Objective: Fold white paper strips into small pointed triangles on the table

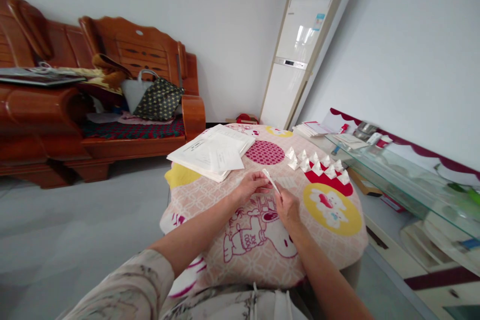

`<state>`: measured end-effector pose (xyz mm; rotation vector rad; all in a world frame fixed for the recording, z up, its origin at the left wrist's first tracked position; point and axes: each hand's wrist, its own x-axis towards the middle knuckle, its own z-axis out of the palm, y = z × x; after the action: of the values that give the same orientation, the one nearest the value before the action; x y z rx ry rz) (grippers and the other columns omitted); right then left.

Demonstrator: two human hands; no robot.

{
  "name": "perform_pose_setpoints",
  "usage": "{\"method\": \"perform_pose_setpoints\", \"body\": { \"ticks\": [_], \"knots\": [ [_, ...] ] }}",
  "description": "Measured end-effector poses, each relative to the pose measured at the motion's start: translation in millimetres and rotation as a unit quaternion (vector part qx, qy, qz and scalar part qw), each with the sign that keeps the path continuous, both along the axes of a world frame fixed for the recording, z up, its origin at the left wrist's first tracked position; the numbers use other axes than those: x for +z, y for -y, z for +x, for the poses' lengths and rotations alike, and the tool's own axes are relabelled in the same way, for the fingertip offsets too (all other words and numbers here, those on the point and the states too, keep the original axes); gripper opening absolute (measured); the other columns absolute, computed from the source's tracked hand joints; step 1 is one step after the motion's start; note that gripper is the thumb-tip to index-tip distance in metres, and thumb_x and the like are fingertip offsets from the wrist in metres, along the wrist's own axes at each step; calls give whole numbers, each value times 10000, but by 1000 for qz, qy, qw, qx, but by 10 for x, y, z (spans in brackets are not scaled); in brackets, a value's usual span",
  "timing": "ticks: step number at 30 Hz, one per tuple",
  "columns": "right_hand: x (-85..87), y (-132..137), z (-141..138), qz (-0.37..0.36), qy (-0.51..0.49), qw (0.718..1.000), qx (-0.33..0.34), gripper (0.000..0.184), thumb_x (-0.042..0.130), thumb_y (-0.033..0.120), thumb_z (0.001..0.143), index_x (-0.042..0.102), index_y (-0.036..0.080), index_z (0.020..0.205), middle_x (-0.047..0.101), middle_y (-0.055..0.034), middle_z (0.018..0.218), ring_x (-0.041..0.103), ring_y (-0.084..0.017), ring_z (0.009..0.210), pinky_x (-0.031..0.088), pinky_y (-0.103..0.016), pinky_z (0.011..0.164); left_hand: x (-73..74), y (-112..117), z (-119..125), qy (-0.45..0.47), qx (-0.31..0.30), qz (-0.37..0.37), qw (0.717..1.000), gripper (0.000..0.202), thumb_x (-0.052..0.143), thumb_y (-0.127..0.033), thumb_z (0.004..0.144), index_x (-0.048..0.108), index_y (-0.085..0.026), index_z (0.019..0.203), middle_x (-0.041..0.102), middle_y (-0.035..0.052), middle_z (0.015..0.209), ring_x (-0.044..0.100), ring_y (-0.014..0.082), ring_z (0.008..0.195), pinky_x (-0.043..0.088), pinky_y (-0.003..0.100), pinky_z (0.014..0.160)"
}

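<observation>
Seeing wooden sofa [135,35] far left of the fingers [258,183]; apparently serving as storage, judging by patterned bag [159,102] resting on it.

Seeing paper stack [191,152] near left of the fingers and a bit beyond. Lying flat, with loose sheet [227,159] on top angling toward the fingers. Probably sitting there for easy left-side reach without crowding the space under the hands.

Curling left hand [250,185] inward, bringing fingertips up to far end of folded paper [272,182]. Not making out full pinch versus light touch: contact partly hidden.

Finding folded paper between both sets of fingertips, apparently raised over patterned tablecloth [225,190]. Likely holding it up for access to both faces.

Gripping near end with right hand [288,206], thumb and fingers closing on it. Probably steadying the paper against left-side fingering.

Seeing air conditioner [287,80] well beyond the fingers, standing upright, out of the way.

Seeing small pointed paper pieces [317,168] right of the fingers and beyond, standing in rough rows. Likely lining up that way for tidiness, clear of the right forearm and apart from flat sheets.

Seeing glass shelf [412,195] farthest right of the fingers, past the tablecloth, carrying odds and ends; probably sparing the tablecloth that clutter.
</observation>
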<state>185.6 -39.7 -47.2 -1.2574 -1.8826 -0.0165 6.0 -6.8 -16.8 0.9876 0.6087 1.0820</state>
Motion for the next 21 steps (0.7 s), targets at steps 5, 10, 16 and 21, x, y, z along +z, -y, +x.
{"method": "perform_pose_setpoints", "body": {
  "ticks": [5,10,16,21],
  "knots": [
    [101,14,-5,-160,-137,976,53,420,491,442,904,685,162,656,645,-75,550,551,-161,491,405,-269,511,-4,2,8,-27,-3,-10,1000,367,886,-353,666,685,-105,847,737,82,825,710,150,740,554,219,657],
    [205,53,41,-374,-301,864,151,463,573,582,838,641,168,642,580,-16,449,429,-102,334,293,-223,364,-2,17,23,-42,-22,1,999,373,853,-390,714,679,-91,854,730,79,757,682,130,610,540,217,596],
    [209,61,127,-476,-361,769,228,456,621,602,807,674,151,765,470,49,347,338,-90,272,237,-207,315,13,21,56,-38,-61,22,997,395,853,-378,718,687,-83,920,704,43,689,633,90,533,493,181,533],
    [197,52,67,-443,-399,772,222,453,687,600,769,677,148,754,642,-35,506,543,-145,393,345,-230,366,-12,7,58,-77,-43,17,996,346,823,-387,743,670,-86,820,700,56,635,614,93,473,481,186,494]
  ]
}}
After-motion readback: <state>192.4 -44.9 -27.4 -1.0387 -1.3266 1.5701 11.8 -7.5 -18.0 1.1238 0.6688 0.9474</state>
